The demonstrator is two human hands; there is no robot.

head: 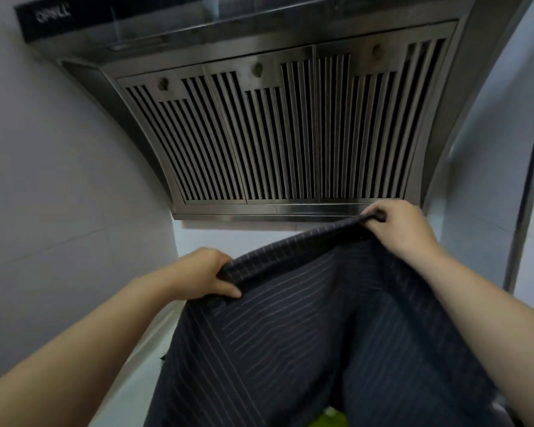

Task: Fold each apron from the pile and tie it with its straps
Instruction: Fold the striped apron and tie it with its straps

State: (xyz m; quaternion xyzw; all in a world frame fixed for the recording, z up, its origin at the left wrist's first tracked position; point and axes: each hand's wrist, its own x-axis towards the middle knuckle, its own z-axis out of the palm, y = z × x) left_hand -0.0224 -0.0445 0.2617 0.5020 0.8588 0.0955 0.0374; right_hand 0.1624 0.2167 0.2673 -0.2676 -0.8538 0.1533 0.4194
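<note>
Dark pinstriped apron (305,318) hangs creased | left hand (204,272), right hand (398,229): fingers clench top edge

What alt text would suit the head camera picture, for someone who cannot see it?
A person's left hand and right hand grip the top edge of a dark pinstriped apron, holding it up, the right hand higher. Behind it, a steel range hood with slatted filters hangs on a pale wall.

My apron (321,318), dark with thin pale stripes, hangs spread at six o'clock. Its top hem rises toward two o'clock.
</note>
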